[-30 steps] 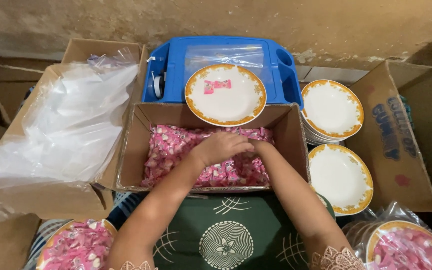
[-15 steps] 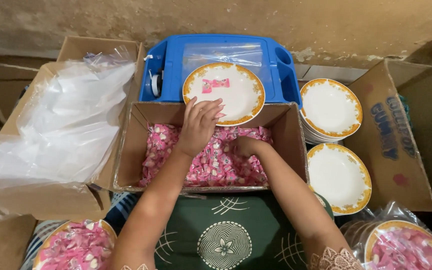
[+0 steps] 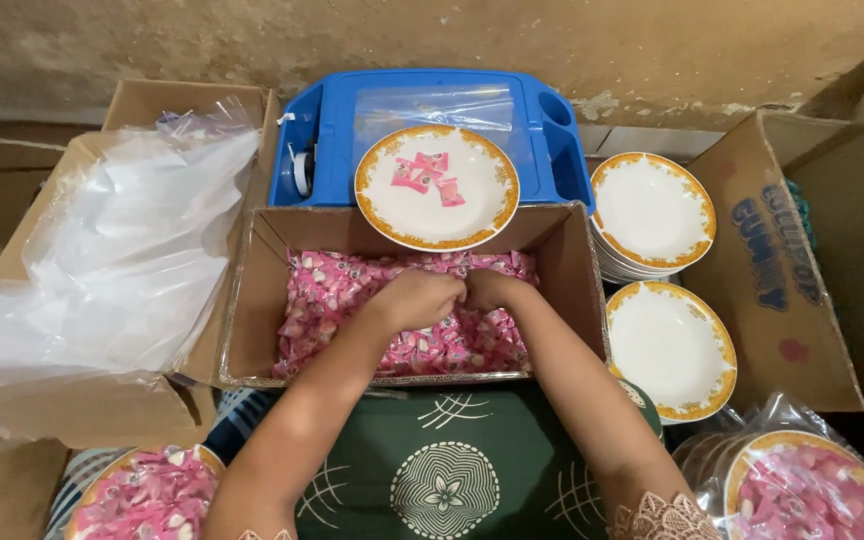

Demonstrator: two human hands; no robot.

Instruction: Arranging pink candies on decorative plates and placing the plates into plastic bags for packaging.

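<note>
1. Open cardboard box (image 3: 252, 300) just ahead of the lap, long axis running left to right, mouth facing up, filled with pink wrapped candies (image 3: 332, 290).
2. Left hand (image 3: 420, 298) down in the candies at mid-box, fingers curled shut; whether any candy sits inside the fist cannot be told.
3. Right hand (image 3: 490, 290) touching the left, knuckles meeting, likewise curled shut over the heap; contents hidden.
4. White plate with an orange rim (image 3: 472, 215) resting across the box's far edge and a blue tray (image 3: 327, 130), carrying a few pink candies (image 3: 422, 175).
5. Two bare plates (image 3: 652, 210) stacked to the right; clear plastic bags (image 3: 112, 240) to the left.
</note>
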